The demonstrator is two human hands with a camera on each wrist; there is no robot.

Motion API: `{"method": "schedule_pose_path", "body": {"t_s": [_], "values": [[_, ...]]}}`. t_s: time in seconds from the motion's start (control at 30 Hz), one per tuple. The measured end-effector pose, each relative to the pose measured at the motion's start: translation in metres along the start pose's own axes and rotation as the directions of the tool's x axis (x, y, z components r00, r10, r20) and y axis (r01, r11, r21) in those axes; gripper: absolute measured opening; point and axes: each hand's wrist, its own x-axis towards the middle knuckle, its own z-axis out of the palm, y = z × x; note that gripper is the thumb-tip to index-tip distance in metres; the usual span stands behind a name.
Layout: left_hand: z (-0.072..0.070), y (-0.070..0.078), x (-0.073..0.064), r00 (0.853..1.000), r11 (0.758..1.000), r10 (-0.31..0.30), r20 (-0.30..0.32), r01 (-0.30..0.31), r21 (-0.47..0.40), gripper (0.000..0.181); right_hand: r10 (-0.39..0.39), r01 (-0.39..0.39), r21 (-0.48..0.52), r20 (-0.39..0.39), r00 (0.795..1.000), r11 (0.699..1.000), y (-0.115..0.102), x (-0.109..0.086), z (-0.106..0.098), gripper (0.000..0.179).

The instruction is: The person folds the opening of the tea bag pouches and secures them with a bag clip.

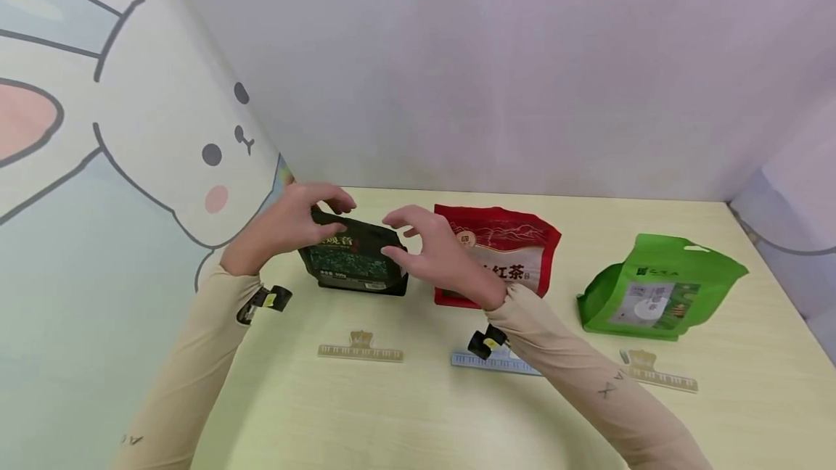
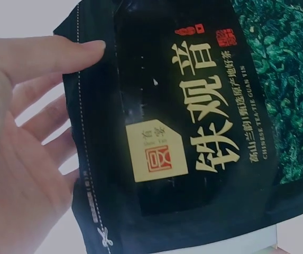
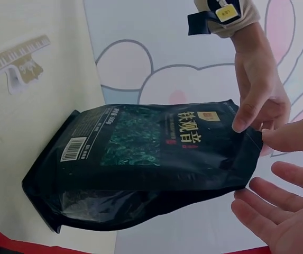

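A dark green tea bag [image 1: 355,256] stands upright on the table, gold lettering and a tea-leaf picture on its front. At its upper left corner is my left hand [image 1: 294,220]. The left thumb [image 2: 82,55] lies over the front near the top edge, while the other fingers reach behind, partly hidden. My right hand [image 1: 434,245] is at the opposite upper corner with its fingers spread apart. In the right wrist view, the right thumb tip [image 3: 270,138] comes right up to the bag's top corner, and the lower fingertips are close to its edge.
Right of the dark bag stands a red tea bag [image 1: 496,238], partly behind my right forearm. Farther right is a green tea bag [image 1: 660,289]. In front lie a beige piano-key clip [image 1: 361,352], a blue one [image 1: 470,361] and another beige clip [image 1: 666,378]. A rabbit-printed wall [image 1: 163,114] borders the left.
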Motion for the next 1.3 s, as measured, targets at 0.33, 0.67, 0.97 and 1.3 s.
{"method": "schedule_pose_path", "body": {"t_s": [0.33, 0.67, 0.97, 1.3], "values": [[0.0, 0.002, 0.007, 0.998, 0.999, -0.025, 0.063, 0.027, -0.018, 0.028, 0.026, -0.025, -0.018, 0.034, 0.999, 1.0, 0.004, 0.011, 0.013, 0.034], [0.001, 0.004, 0.01, 0.997, 1.0, -0.022, 0.081, 0.022, 0.0, 0.019, 0.056, -0.056, -0.011, -0.001, 0.998, 0.998, 0.009, 0.014, 0.022, 0.024], [0.004, 0.007, 0.012, 0.997, 0.999, -0.018, 0.074, 0.015, 0.036, 0.017, 0.073, -0.075, -0.051, -0.031, 0.997, 0.996, 0.012, 0.014, 0.027, 0.022], [0.006, 0.007, 0.011, 0.997, 0.999, -0.01, 0.072, 0.008, 0.033, 0.014, 0.057, -0.063, -0.107, -0.061, 0.996, 0.992, 0.018, 0.014, 0.036, 0.019]]}}
